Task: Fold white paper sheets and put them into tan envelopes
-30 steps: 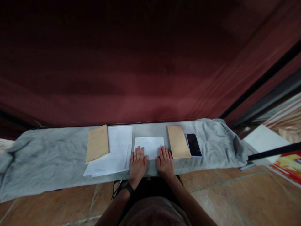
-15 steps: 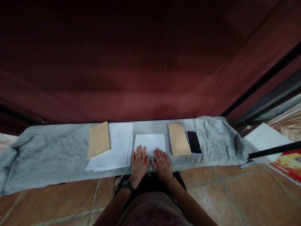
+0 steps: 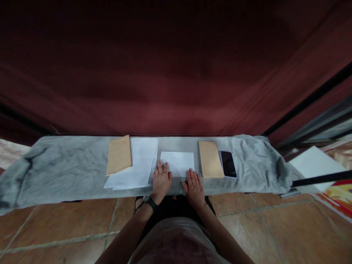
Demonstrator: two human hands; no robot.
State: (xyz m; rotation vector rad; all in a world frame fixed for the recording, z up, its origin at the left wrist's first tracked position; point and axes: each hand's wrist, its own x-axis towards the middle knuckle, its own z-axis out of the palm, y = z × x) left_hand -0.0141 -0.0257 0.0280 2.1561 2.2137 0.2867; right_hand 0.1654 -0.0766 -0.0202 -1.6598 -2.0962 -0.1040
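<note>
Closest to the camera are the person's lap and two bare arms over a brown tiled floor (image 3: 68, 223). The left hand (image 3: 161, 180), with a dark band at the wrist, lies flat with fingers spread on the near left corner of a white paper (image 3: 178, 163). The right hand (image 3: 195, 187) lies flat too, fingertips on the paper's near right edge. Neither hand grips anything.

The paper rests on a grey cloth (image 3: 68, 168). Left of it lies a stack of white sheets (image 3: 137, 167) with a brown envelope (image 3: 119, 154) on top. Right of it lies another brown envelope (image 3: 210, 159), then a black phone (image 3: 228, 164). Farthest back hangs a dark red curtain (image 3: 176, 73).
</note>
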